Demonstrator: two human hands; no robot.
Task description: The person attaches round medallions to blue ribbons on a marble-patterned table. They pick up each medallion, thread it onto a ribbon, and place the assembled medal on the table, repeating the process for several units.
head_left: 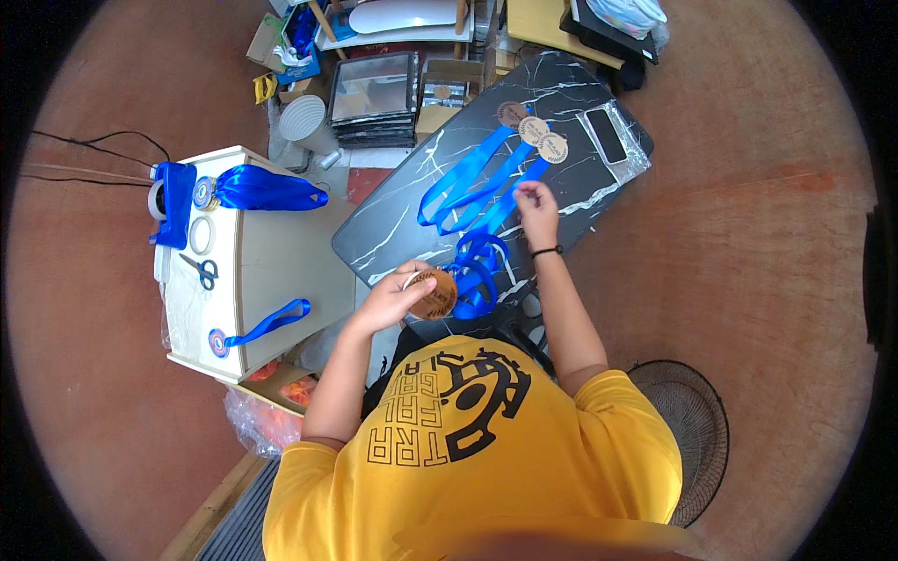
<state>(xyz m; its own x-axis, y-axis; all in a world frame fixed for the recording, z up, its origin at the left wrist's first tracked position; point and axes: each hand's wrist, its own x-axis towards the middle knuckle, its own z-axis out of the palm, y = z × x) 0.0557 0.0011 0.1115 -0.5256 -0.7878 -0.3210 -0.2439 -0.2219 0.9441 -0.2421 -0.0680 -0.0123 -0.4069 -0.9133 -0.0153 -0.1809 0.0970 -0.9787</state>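
Observation:
My left hand (385, 301) is closed round a round wooden-looking medal (432, 295), its thumb across the face. From that medal hang looped blue ribbons (479, 280) over the table's near edge. Farther off, three medals lie overlapping on the black marbled table (393, 238): a darker brown medal (512, 114), a pale medal (532, 130) and another pale medal (553, 148). Their flat blue ribbons (458, 187) stretch back toward me. My right hand (538, 210) is over the rightmost ribbon with its fingers curled together; whether they pinch the ribbon is hidden.
On the white cabinet (281, 252) at left are a bundle of blue-ribboned medals (267, 189), a single medal (219, 342), scissors (204, 271), a tape roll (201, 235) and a blue tape dispenser (171, 206). A phone-shaped item (608, 138) lies at the table's far right. A fan (697, 439) stands lower right.

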